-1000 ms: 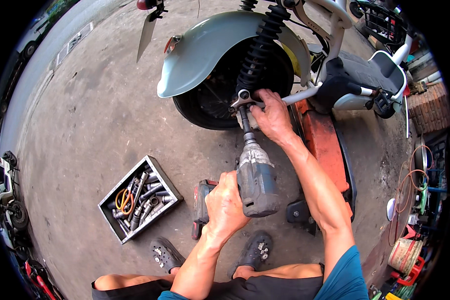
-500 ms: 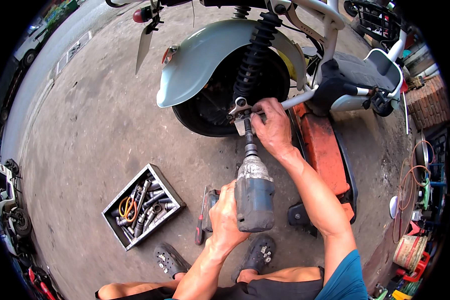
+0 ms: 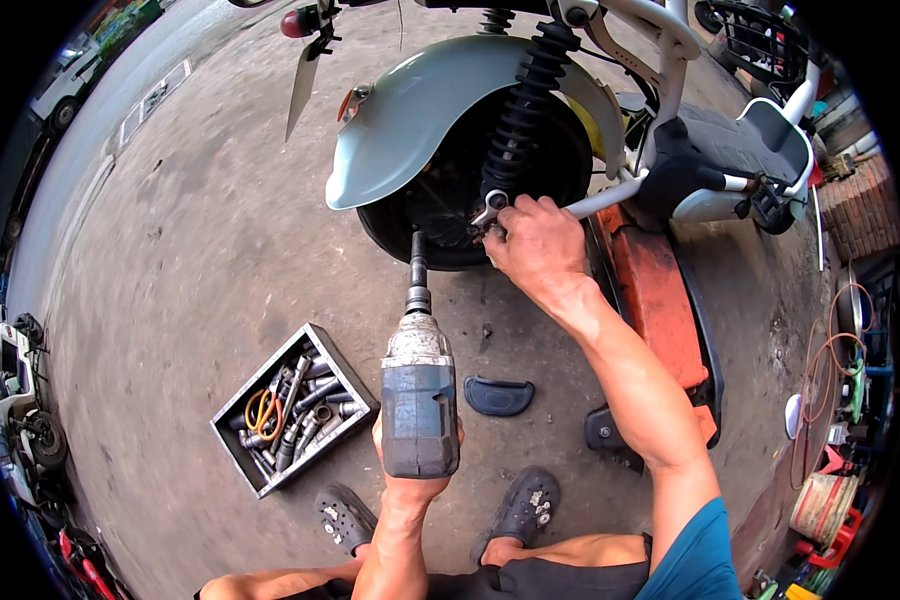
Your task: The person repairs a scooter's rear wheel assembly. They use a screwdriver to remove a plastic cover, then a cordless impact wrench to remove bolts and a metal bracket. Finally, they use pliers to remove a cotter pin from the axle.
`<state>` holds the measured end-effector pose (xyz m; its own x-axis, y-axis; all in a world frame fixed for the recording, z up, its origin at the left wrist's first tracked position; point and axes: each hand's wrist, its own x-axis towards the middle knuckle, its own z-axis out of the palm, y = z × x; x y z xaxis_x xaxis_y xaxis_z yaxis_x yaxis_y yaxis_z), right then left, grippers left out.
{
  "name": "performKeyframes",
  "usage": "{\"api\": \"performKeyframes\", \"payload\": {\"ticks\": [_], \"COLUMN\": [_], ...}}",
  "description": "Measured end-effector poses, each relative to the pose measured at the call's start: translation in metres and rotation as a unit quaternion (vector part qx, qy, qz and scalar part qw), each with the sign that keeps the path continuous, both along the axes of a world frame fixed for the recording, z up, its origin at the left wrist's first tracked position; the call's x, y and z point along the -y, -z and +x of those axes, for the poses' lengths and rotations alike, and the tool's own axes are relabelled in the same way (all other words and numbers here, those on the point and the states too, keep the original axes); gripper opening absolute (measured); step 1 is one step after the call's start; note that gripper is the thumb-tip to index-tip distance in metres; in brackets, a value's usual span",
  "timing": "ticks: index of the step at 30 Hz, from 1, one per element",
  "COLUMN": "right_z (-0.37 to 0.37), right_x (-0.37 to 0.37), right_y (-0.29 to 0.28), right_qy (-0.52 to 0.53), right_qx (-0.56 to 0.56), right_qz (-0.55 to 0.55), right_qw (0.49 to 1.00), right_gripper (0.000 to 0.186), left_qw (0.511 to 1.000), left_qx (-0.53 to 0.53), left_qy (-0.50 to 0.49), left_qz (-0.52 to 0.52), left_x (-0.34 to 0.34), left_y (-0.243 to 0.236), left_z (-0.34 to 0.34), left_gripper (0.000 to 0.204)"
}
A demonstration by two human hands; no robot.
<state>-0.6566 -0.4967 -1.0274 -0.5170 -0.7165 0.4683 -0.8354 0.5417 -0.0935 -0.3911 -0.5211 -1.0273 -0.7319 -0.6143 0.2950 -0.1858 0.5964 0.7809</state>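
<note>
My left hand (image 3: 412, 485), mostly hidden, grips a dark grey cordless impact wrench (image 3: 418, 400). Its long socket attachment (image 3: 419, 268) points up toward the wheel (image 3: 405, 238) of a pale blue-grey scooter, clear of the axle bracket (image 3: 492, 208). Below the black coil shock (image 3: 522, 110), my right hand (image 3: 540, 245) has its fingers bent at that bracket; what they pinch is too small to make out. The pale fender (image 3: 390, 120) arches over the wheel.
A metal tray (image 3: 240, 462) of sockets and orange-handled pliers sits at lower left. A dark pad (image 3: 500, 396) lies between my arms, an orange jack-like object (image 3: 650, 300) at right. Parked scooters (image 3: 15, 390) line the left edge; bricks (image 3: 860, 210) and hoses fill the right.
My left hand has swung the impact wrench leftward, pulling its socket away from the bracket, uncovering the dark pad. My right hand stays at the bracket.
</note>
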Motion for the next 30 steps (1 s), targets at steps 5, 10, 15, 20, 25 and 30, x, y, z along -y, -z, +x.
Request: {"api": "performKeyframes", "payload": {"ticks": [5, 10, 15, 20, 25, 30], "right_z": [0.004, 0.007, 0.004, 0.007, 0.014, 0.055], "right_x": [-0.022, -0.015, 0.001, 0.006, -0.007, -0.080], "right_y": [-0.008, 0.000, 0.008, 0.009, -0.014, 0.010], "right_qy": [0.013, 0.001, 0.004, 0.004, 0.044, 0.059], "right_qx": [0.043, 0.001, -0.072, -0.041, 0.119, 0.317], "right_qz": [-0.041, -0.028, 0.030, 0.003, -0.074, -0.086], "right_qw": [0.998, 1.000, 0.997, 0.999, 0.989, 0.943], "right_gripper": [0.016, 0.019, 0.014, 0.014, 0.017, 0.018], "left_qw": [0.996, 0.994, 0.999, 0.999, 0.997, 0.992], "left_qx": [-0.021, 0.001, -0.015, -0.013, -0.042, -0.057], "left_qy": [0.077, 0.030, 0.029, 0.029, 0.052, 0.109], "left_qz": [-0.033, 0.101, 0.017, 0.015, 0.048, 0.020], "left_x": [-0.005, -0.019, -0.012, -0.007, -0.006, -0.003], "left_y": [0.007, 0.018, 0.014, 0.010, 0.009, 0.003], "left_z": [-0.008, -0.005, -0.006, -0.001, -0.005, -0.022], "left_gripper": [0.019, 0.016, 0.012, 0.014, 0.018, 0.022]}}
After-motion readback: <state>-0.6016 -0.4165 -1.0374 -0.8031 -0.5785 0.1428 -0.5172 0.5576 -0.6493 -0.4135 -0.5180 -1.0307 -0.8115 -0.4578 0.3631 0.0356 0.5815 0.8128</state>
